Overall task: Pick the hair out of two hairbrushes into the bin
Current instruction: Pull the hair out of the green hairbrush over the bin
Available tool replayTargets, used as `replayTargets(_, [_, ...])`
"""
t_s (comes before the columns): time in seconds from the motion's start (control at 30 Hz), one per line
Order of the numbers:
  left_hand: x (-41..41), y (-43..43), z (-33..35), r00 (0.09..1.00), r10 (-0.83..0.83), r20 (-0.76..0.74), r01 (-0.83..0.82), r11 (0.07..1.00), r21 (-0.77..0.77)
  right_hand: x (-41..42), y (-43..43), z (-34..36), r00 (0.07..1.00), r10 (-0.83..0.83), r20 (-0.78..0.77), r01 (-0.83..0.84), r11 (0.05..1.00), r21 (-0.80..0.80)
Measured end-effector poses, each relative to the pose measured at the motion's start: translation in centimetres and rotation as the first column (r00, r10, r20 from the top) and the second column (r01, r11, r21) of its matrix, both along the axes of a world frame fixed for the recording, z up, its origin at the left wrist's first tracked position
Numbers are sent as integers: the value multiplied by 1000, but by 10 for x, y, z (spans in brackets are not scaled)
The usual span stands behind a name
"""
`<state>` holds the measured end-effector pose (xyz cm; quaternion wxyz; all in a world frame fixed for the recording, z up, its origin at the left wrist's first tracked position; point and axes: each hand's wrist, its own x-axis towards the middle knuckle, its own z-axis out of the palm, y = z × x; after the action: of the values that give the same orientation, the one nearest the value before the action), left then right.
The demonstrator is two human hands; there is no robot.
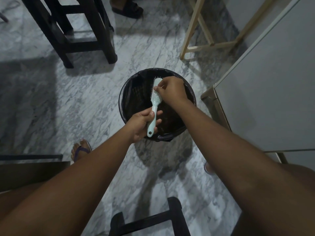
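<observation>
Pale-green hairbrush (155,99) is held over the bin (123,99) — its handle clasped by the left hand (142,125), its bristles pinched at by the right hand (172,90). Loosened hair could be dropped outside the bin's rim if the brush drifts sideways — fine strands float.

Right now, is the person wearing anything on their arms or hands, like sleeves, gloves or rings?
No. Both arms are bare as far up as the picture shows, with no sleeves in sight. The left hand and the right hand have no gloves, and no watch or bracelet shows at either wrist. The picture is too dim to rule out a small ring.
</observation>
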<state>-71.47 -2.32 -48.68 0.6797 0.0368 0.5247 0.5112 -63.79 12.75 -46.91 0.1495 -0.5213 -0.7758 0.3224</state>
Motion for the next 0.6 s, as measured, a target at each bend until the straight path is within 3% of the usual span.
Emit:
replayTargets(0.13, [3,1,1,1000,9,-24,-9,1000,-4,2,1,2,987,73,146,-85,993,81])
replayTargets(0.33, [4,-2,-3,998,57,18,-57,998,-11,4,-1,15,997,-23,70,16,995,94])
replayTargets(0.47, [7,-1,-8,999,49,-14,-49,999,-18,-8,-13,14,961,89,263,-110,992,65])
replayTargets(0.6, [8,-2,-8,996,36,-86,-38,999,-23,-13,-9,10,935,70,349,-100,993,67])
